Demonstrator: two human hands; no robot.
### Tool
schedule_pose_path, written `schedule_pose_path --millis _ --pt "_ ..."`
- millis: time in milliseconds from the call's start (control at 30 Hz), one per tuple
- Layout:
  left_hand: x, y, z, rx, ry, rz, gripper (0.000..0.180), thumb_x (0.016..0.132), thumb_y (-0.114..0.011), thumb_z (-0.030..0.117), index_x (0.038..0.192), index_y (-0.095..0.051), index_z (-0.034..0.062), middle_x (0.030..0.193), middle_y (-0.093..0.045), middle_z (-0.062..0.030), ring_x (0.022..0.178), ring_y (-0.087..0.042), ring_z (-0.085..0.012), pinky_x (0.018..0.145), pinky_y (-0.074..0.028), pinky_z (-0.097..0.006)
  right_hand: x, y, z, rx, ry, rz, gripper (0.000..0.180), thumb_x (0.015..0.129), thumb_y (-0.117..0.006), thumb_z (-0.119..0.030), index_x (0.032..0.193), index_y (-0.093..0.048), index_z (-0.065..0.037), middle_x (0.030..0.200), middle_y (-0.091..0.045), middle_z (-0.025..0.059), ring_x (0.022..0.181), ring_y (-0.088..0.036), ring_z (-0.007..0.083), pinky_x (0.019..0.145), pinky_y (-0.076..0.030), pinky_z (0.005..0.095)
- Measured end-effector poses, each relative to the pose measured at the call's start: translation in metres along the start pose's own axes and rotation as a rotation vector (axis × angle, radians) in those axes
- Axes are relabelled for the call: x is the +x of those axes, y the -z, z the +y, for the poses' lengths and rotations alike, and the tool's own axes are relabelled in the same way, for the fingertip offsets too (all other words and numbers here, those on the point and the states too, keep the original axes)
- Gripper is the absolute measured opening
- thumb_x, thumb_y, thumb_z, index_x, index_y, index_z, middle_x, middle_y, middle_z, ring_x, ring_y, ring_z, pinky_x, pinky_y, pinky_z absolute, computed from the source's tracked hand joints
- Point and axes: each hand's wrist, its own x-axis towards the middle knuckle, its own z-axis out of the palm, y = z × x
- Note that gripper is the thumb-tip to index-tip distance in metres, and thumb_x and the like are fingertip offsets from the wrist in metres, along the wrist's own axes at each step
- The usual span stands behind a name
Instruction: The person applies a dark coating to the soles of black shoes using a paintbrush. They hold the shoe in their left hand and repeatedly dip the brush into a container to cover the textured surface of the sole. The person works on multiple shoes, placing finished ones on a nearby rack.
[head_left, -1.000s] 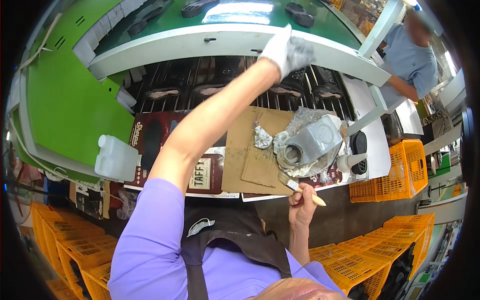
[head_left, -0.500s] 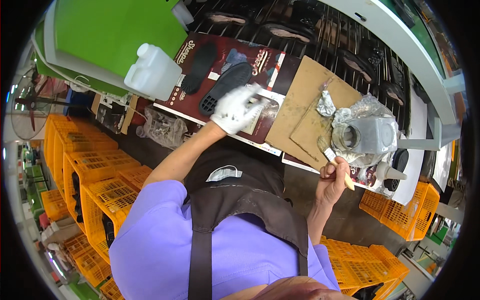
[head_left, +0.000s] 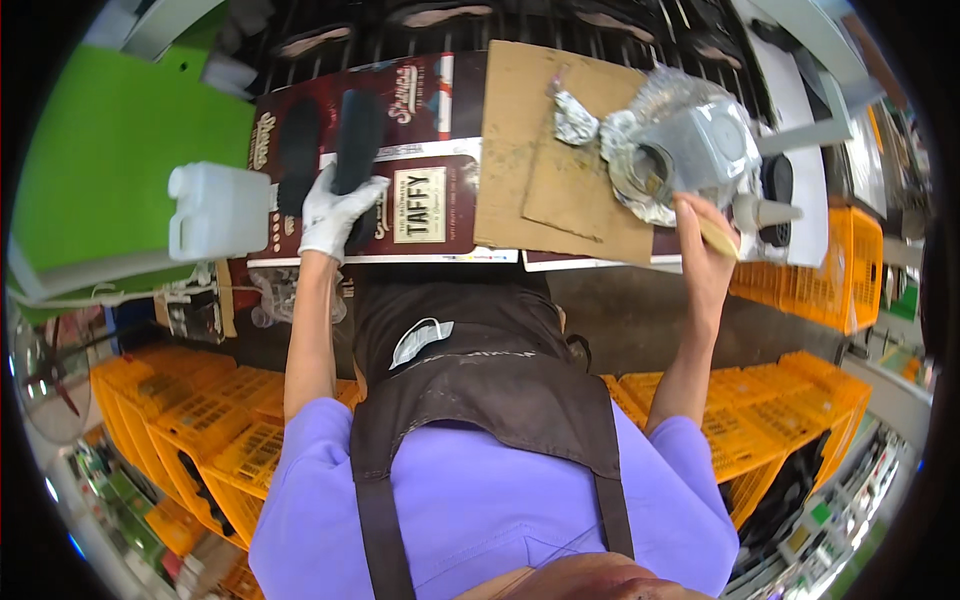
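My left hand [head_left: 338,208], in a white glove, grips the near end of a black shoe sole [head_left: 358,140]. The sole points away from me, over printed maroon cardboard [head_left: 430,120]. Just to its left lies a second black sole [head_left: 297,150]. In my bare right hand [head_left: 705,225] is a brush with a pale wooden handle [head_left: 720,242]. Its bristle end is down at the mouth of a cut-open clear container [head_left: 705,150], which lies on its side in crumpled foil and plastic. The bristles are mostly hidden.
A white plastic jug [head_left: 222,212] stands left of the soles. Brown cardboard [head_left: 520,150] with crumpled foil [head_left: 573,120] lies mid-table. A nozzle bottle [head_left: 765,212] is at the right. Shoe parts sit on a dark rack behind; orange crates [head_left: 810,265] stand around me.
My left hand, formerly loose beside the sole, has closed on its near end. My right hand has brought the brush forward to the container's mouth. The whole view has turned.
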Motion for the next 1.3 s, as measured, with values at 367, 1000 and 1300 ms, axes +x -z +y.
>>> schedule_pose_path --millis 367,1000,1300 --pt "-0.039 -0.069 0.031 -0.780 0.242 -0.196 0.030 0.089 -0.053 0.028 0.108 -0.054 0.0052 0.089 -0.062 -0.0113 0.082 -0.062 -0.0245 0.071 -0.050 -0.034 0.035 -0.028 0.032 -0.378 0.163 -0.012 0.016 0.079 -0.066 -0.017 0.083 -0.065 -0.002 0.067 -0.063 0.0078 0.057 -0.057 0.0124 0.055 -0.046 0.0252" --pt "-0.053 -0.126 0.033 -1.038 0.458 -0.611 0.065 0.091 -0.029 0.054 0.121 -0.045 -0.0011 0.096 -0.060 -0.0225 0.076 -0.063 -0.0289 0.065 -0.055 -0.036 0.033 0.005 0.005 -0.023 -0.226 -0.052 0.018 0.081 -0.066 -0.020 0.085 -0.066 -0.002 0.063 -0.060 0.0025 0.053 -0.052 0.0077 0.049 -0.041 0.0206" --pt "-0.049 -0.132 0.038 -0.903 0.385 -0.657 0.064 0.090 -0.031 0.056 0.120 -0.047 0.0024 0.095 -0.060 -0.0190 0.080 -0.062 -0.0251 0.070 -0.052 -0.034 0.064 0.034 0.004 -0.210 0.072 -0.716 0.014 0.079 -0.063 -0.010 0.091 -0.066 -0.004 0.077 -0.056 0.0045 0.068 -0.053 0.0143 0.061 -0.041 0.0270"
